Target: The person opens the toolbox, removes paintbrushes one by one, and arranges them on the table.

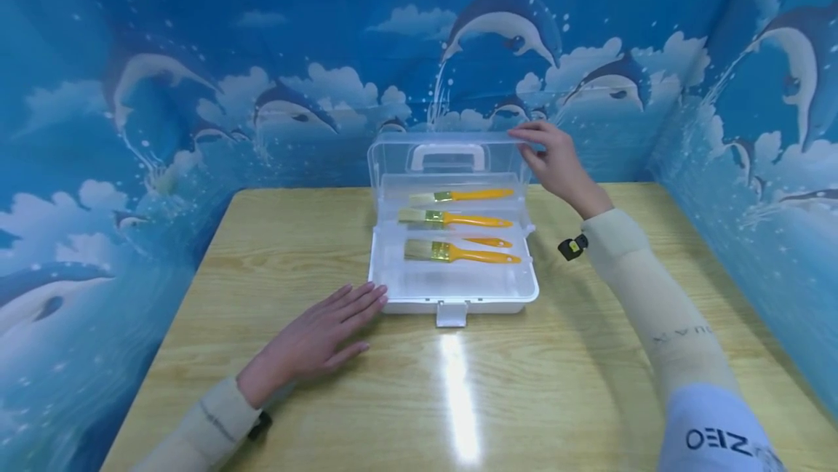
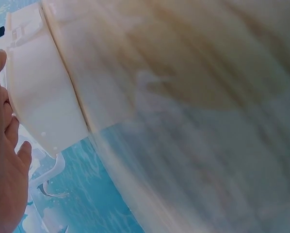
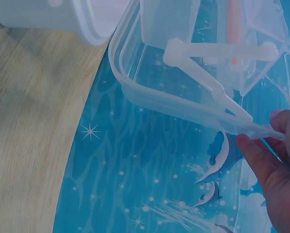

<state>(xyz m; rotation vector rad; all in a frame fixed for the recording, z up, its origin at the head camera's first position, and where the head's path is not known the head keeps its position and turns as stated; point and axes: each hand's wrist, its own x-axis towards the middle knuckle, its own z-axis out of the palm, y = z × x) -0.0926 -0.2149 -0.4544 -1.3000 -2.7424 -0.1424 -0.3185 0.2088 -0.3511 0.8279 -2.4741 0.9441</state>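
A white plastic storage box (image 1: 399,306) stands on the table with its clear lid (image 1: 375,174) raised at the back. Several paintbrushes with yellow-orange handles lie across it, including a wide front brush (image 1: 484,257), a middle brush (image 1: 481,221) and a rear brush (image 1: 487,194). My right hand (image 1: 556,159) pinches the lid's upper right corner between thumb and fingers; the right wrist view shows this grip on the lid rim (image 3: 179,110). At the box's front left corner, my left hand (image 1: 321,334) rests with straight fingers touching the side.
A white latch (image 1: 452,316) hangs at the box front, and a white carrying handle (image 1: 481,157) is on the lid. The wood-grain table (image 1: 281,239) meets a blue dolphin-print cloth (image 1: 294,36) behind and at both sides. Much of the left wrist view is blurred.
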